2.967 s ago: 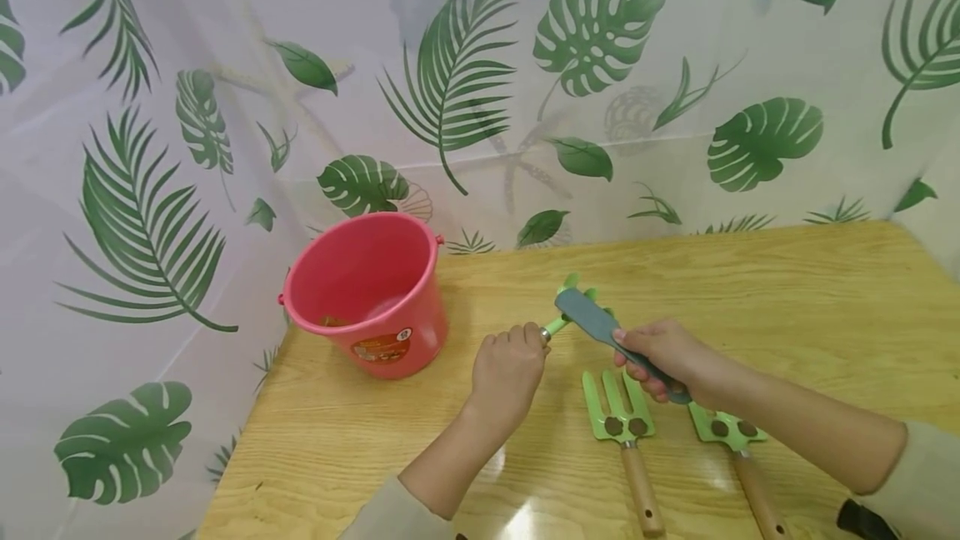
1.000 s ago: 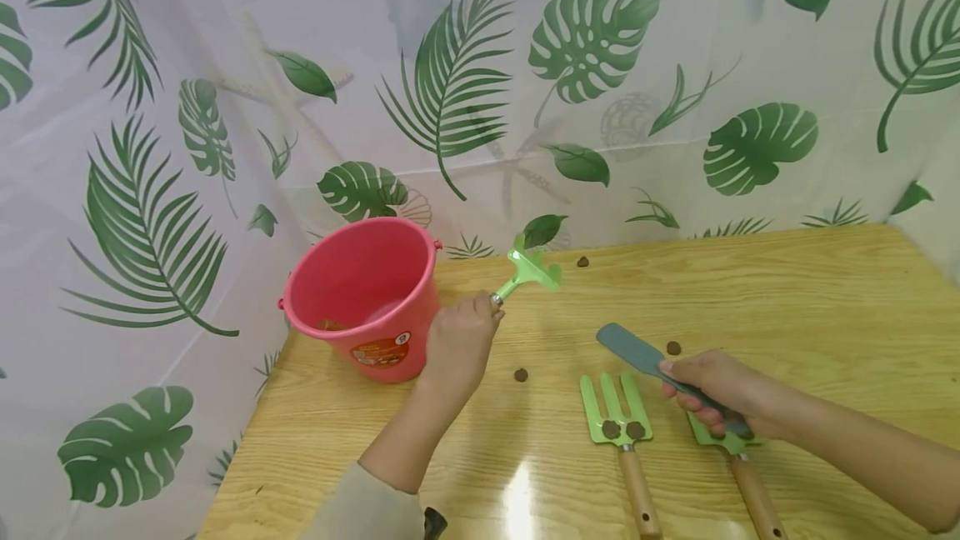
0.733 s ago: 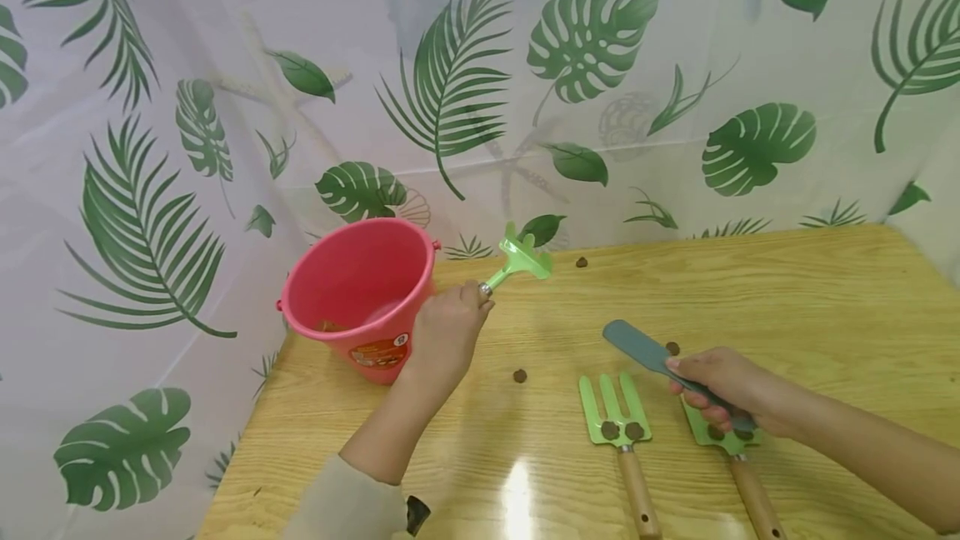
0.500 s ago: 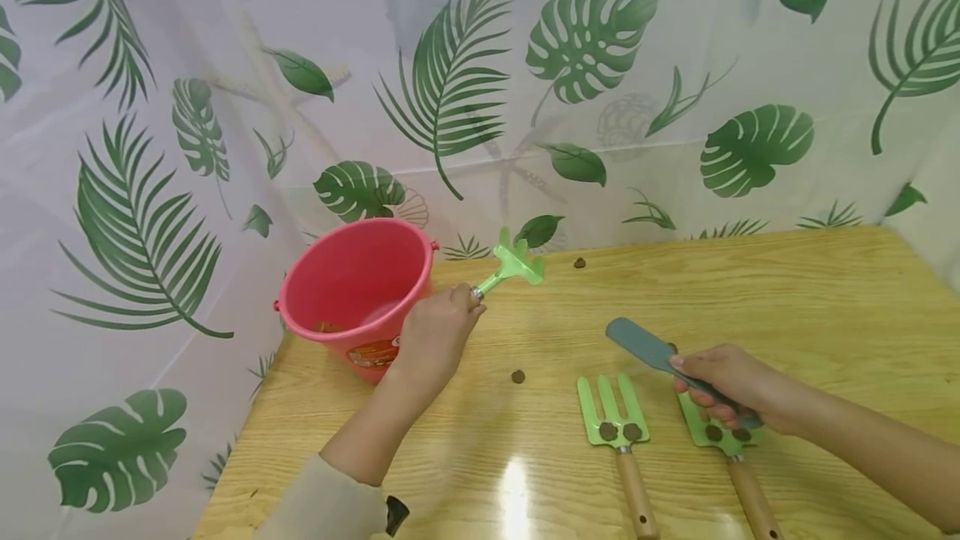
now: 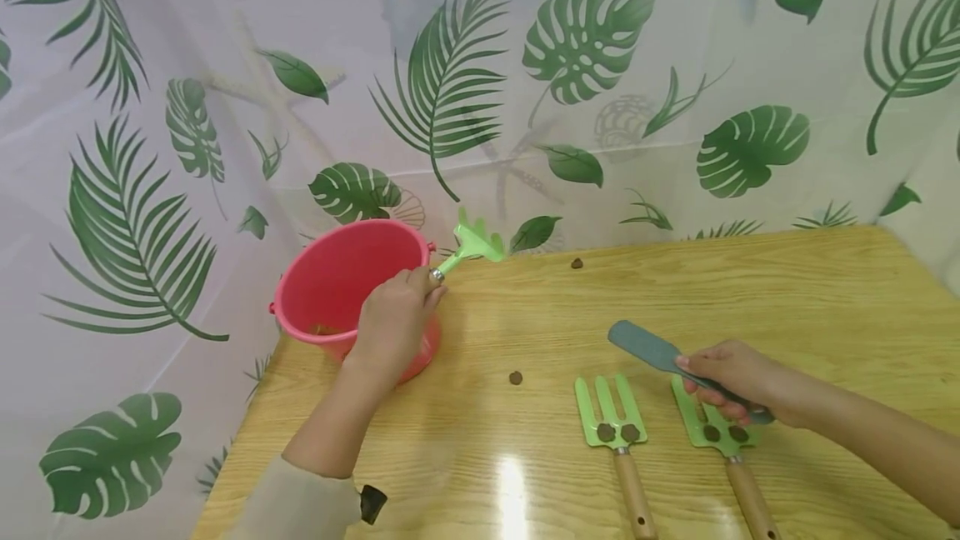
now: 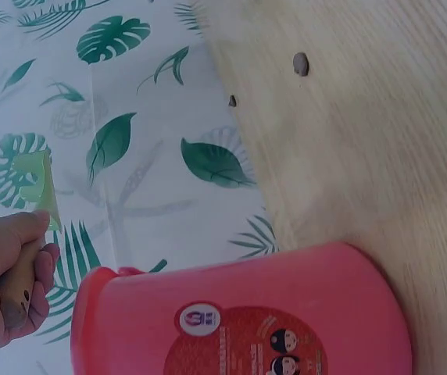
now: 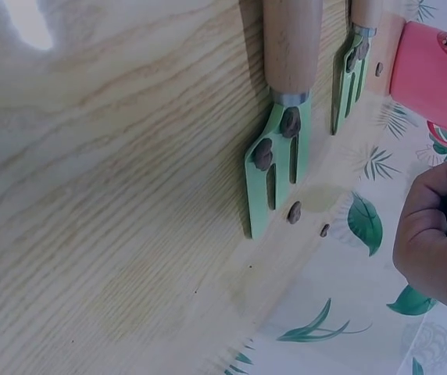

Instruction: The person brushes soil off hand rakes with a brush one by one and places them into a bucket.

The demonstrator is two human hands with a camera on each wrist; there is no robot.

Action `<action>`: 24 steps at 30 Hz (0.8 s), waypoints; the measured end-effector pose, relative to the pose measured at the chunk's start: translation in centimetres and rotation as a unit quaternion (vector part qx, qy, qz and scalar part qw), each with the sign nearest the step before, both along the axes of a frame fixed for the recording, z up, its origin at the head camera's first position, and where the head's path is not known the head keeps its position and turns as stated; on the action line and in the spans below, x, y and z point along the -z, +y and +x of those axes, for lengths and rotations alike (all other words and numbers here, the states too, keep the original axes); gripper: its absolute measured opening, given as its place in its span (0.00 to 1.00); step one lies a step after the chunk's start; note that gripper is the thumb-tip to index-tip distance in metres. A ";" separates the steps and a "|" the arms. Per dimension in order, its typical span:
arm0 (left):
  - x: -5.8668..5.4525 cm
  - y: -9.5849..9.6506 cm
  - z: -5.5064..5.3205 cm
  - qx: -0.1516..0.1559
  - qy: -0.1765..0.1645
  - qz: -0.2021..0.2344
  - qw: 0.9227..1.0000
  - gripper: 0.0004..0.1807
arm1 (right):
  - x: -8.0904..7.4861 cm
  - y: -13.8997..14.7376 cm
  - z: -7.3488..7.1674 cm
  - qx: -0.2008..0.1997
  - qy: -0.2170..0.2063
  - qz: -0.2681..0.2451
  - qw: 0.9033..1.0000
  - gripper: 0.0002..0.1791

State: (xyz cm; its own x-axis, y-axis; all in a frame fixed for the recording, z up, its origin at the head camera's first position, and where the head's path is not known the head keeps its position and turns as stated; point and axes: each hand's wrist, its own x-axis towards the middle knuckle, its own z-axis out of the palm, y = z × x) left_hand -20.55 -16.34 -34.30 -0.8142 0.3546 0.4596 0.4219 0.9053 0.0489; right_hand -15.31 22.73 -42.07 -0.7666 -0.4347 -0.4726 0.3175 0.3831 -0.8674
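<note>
My left hand (image 5: pixel 397 319) grips the wooden handle of a small green hand rake (image 5: pixel 476 242). It holds the rake up in front of the red bucket (image 5: pixel 322 282), tines pointing up and to the right. In the left wrist view the fingers curl round the handle, above the bucket's side. My right hand (image 5: pixel 738 373) holds a flat grey-blue spatula (image 5: pixel 647 346) over the right garden fork (image 5: pixel 750 494), blade toward the upper left. Another green garden fork (image 5: pixel 633 494) lies to its left. Each fork bears two brown lumps at the base of its tines.
A brown lump (image 5: pixel 515 377) lies mid-table, another (image 5: pixel 577 263) near the back edge. A third lump (image 7: pixel 295 212) shows beyond the right fork in the right wrist view. Leaf-printed cloth (image 5: pixel 585 48) hangs behind the wooden table (image 5: pixel 750 298). Something small lies in the bucket.
The rake, earlier low by the spatula, has been lifted and carried left to the bucket by my left hand. The spatula has drawn back right. Loose lumps now show on the table.
</note>
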 end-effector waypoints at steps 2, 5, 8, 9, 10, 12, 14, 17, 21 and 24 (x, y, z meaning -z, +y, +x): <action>-0.3 -0.4 0.0 -0.010 -0.012 0.007 1.000 0.11 | -0.1 0.1 -0.1 -0.001 0.002 0.005 1.000 0.21; -0.5 -1.1 -0.1 -0.023 -0.020 0.019 0.999 0.10 | -0.2 0.3 -0.1 -0.003 0.005 0.012 1.000 0.21; -0.5 -2.0 -0.2 -0.038 -0.020 0.029 0.999 0.09 | -0.3 0.4 -0.2 -0.008 0.012 0.015 1.000 0.21; -0.6 -2.4 -0.2 -0.043 -0.020 0.030 0.998 0.10 | -0.3 0.4 -0.2 -0.009 0.013 0.016 1.000 0.21; -0.6 -2.8 -0.2 -0.048 -0.020 0.029 0.998 0.09 | -0.3 0.4 -0.2 -0.009 0.015 0.017 1.000 0.21; -0.7 -3.5 -0.3 -0.055 -0.020 0.021 0.998 0.10 | -0.3 0.6 -0.2 -0.009 0.018 0.020 1.000 0.21; -0.7 -4.3 -0.5 -0.058 -0.018 0.009 0.998 0.10 | -0.3 0.7 -0.2 -0.008 0.018 0.022 1.000 0.21; -0.7 -5.4 -0.6 -0.064 -0.023 -0.008 0.998 0.10 | -0.2 0.9 -0.3 -0.006 0.014 0.019 1.000 0.21; -0.9 -6.8 -1.2 -0.095 -0.071 -0.017 0.993 0.10 | -0.2 1.2 -0.3 -0.005 0.009 0.012 1.000 0.20; -1.1 -7.8 -2.0 -0.123 -0.131 -0.014 0.984 0.12 | -0.1 1.4 -0.4 -0.006 0.011 0.011 1.000 0.21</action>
State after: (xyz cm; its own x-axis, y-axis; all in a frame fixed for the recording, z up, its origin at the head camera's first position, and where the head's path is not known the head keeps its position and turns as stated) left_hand -22.53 -24.13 -33.21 -0.9664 0.1414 0.2148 0.1658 0.9810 0.1004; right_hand -15.68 24.11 -41.93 -0.7721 -0.4328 -0.4653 0.2939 0.4060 -0.8653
